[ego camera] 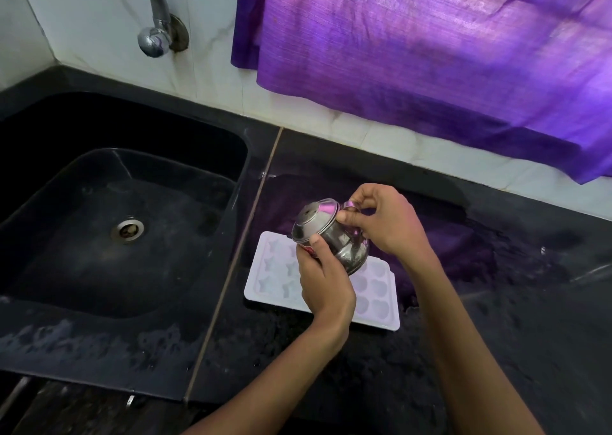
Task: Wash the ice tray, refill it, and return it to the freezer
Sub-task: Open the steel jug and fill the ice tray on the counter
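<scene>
The white ice tray (323, 282) lay flat on the dark counter (496, 302), just right of the sink (126, 202). Above the tray, a tilted steel pot (328, 235) was held by both hands: the left hand (324, 285) closed around its lower side, and the right hand (384, 222) pinched its handle.

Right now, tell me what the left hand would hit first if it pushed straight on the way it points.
The left hand points up and away, fingers already on the tilted steel jug; beyond that, likely the right hand at the handle. Depth is uncertain.
</scene>
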Motion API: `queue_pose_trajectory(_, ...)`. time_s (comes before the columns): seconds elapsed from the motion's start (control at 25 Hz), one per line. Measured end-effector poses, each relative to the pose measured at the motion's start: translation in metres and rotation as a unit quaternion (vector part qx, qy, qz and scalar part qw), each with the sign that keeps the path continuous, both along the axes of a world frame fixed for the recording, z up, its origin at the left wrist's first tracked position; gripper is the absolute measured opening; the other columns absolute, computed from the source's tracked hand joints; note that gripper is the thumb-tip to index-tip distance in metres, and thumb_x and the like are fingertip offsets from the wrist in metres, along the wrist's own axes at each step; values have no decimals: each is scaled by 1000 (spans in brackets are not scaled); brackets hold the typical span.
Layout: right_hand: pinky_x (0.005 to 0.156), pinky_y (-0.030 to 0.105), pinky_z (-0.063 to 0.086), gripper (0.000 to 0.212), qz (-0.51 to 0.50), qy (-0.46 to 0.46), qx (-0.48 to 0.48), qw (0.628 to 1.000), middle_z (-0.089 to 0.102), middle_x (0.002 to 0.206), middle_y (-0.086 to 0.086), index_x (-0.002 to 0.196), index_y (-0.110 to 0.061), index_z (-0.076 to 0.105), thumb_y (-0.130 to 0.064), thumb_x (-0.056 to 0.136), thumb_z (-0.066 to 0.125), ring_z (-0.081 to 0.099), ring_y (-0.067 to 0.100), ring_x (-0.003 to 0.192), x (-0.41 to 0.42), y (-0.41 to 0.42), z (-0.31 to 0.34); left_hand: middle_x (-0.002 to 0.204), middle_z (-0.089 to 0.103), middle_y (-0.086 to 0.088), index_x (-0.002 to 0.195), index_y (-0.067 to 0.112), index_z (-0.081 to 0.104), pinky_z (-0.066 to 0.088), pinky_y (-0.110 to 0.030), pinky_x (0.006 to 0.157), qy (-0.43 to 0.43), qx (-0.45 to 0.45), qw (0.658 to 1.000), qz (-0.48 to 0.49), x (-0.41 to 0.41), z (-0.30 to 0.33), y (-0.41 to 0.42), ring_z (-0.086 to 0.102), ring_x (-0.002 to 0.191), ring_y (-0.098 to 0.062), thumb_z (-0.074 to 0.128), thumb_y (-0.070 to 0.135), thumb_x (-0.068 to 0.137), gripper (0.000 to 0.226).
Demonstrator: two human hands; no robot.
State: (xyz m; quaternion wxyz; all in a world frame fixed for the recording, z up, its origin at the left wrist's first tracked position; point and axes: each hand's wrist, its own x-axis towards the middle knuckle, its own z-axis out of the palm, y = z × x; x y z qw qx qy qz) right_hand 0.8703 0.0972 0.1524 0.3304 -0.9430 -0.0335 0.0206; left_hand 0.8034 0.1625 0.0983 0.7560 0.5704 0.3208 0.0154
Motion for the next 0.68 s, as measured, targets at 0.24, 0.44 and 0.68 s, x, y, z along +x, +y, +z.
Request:
queue_pose_trajectory(0.24, 66, 27, 50, 16, 5, 5, -29, 1000, 71, 80, -3, 80, -21, 62, -29, 77, 75, 64, 12, 74, 12, 4, -5, 85, 50, 18, 119, 23, 51, 34, -26, 82, 26, -5, 1000, 4, 10, -4, 0, 49, 86, -12, 22, 45, 99, 41)
queue_pose_trajectory(0.44, 63, 20, 45, 16, 7, 10, -43, 999, 69, 82, -5, 83, -21, 63, -30, 77, 75, 63, 10, 79, 13, 6, -7, 82, 48, 22, 114, 25, 50, 33, -26, 82, 28, -12, 999, 9, 10, -7, 0, 49, 86, -12, 22, 45, 100, 37)
queue_pose_trajectory(0.68, 70, 28, 49, 16, 12, 2, -43, 999, 69, 82, -5, 82, -22, 63, -31, 76, 76, 63, 11, 80, 12, 7, -5, 84, 50, 21, 116, 24, 51, 36, -28, 85, 18, -13, 1000, 15, 11, -8, 0, 51, 90, -14, 23, 46, 99, 40)
